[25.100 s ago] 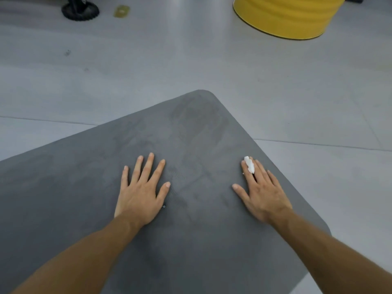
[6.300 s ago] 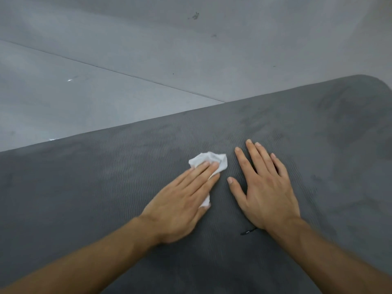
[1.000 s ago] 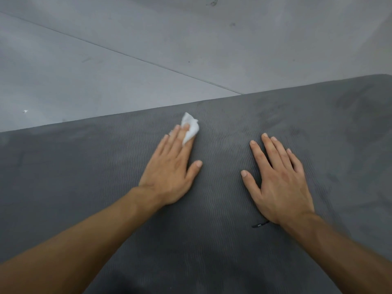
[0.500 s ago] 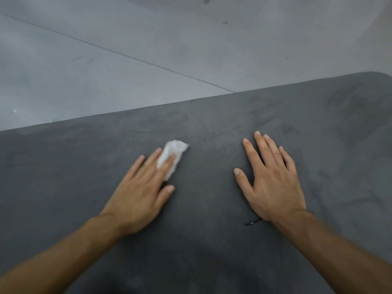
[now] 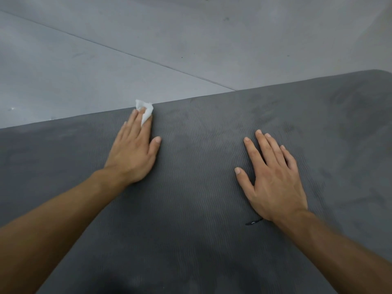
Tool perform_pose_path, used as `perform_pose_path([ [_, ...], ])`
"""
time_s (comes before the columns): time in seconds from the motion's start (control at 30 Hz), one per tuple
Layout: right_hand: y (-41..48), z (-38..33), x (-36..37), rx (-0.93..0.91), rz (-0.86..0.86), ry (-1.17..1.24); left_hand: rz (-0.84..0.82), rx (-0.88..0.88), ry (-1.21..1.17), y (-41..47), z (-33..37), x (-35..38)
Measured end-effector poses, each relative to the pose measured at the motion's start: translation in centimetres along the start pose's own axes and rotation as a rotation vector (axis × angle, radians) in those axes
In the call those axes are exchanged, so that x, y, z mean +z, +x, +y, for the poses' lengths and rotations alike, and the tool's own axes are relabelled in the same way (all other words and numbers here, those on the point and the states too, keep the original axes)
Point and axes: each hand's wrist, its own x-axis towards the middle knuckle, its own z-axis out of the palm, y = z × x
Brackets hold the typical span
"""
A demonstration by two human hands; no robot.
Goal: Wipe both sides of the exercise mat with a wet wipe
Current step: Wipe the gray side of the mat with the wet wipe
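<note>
A dark grey exercise mat (image 5: 201, 177) with a fine wavy ribbed texture fills the lower part of the view, lying flat on the floor. My left hand (image 5: 133, 151) lies flat on it with straight fingers, pressing a crumpled white wet wipe (image 5: 145, 110) against the mat right at its far edge. The wipe sticks out beyond my fingertips. My right hand (image 5: 273, 179) rests flat on the mat to the right, fingers spread, holding nothing.
Bare grey floor (image 5: 148, 39) with a thin seam line lies beyond the mat's far edge. A small dark mark (image 5: 253, 222) sits on the mat just below my right wrist. The mat's rounded far corner (image 5: 381, 74) is at the right edge.
My left hand has pushed the wipe away from me, from the mat's middle up to its far edge. The right hand has stayed planted in the same spot.
</note>
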Motion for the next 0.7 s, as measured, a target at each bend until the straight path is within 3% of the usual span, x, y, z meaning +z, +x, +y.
perform_pose_path([
  [0.1,0.0,0.0,0.0,0.002,-0.002,0.000,-0.016,0.030,-0.029,0.8,3.8,0.3],
  [0.27,0.0,0.0,0.0,0.004,0.013,0.003,-0.151,0.437,0.082,-2.9,10.7,1.5],
  [0.4,-0.1,0.0,0.1,-0.002,0.015,0.003,-0.194,0.638,0.166,-8.7,11.3,2.0],
  [0.57,0.0,0.0,0.1,0.002,0.012,0.002,-0.192,0.710,0.232,-13.0,6.3,0.6],
  [0.7,-0.1,0.0,0.1,0.001,0.009,0.007,-0.163,0.520,0.161,-11.9,1.0,-0.7],
])
